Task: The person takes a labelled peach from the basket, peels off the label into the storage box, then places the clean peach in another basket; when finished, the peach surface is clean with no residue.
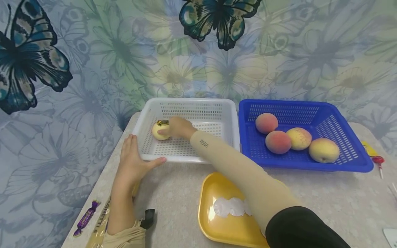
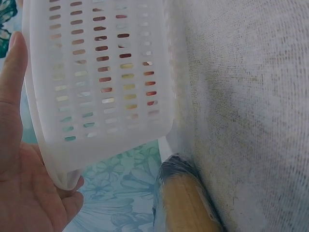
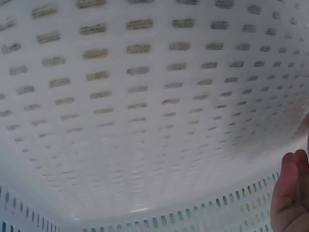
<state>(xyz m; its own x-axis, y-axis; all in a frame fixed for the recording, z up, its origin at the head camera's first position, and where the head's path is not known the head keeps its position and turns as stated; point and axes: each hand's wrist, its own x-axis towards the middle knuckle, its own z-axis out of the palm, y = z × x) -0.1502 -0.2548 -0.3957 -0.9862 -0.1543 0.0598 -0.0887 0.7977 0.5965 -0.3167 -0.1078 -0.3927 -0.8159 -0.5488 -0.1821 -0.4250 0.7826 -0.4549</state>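
Inside the white basket (image 1: 186, 159), toward its left end, my right hand (image 1: 177, 127) grips a pale yellow round fruit (image 1: 159, 132) with a black-and-gold patch on top. My left hand (image 1: 131, 159) rests at the basket's front left corner, thumb stretched along the front rim and fingers straight along the left side. The left wrist view has that hand (image 2: 29, 188) against the rim, beside the slotted basket wall (image 2: 106, 150). In the right wrist view, only curled fingers (image 3: 289, 188) show at the right edge; the fruit is out of sight there.
A blue basket (image 1: 310, 167) with several peaches (image 1: 278, 142) stands at right. In front, a yellow tray (image 1: 206, 227) bearing white round pieces (image 1: 229, 206) lies partly under my right arm. A spaghetti packet (image 1: 100, 224), purple wrapped candy (image 1: 87, 218) and red lollipop (image 1: 378, 159) lie nearby.
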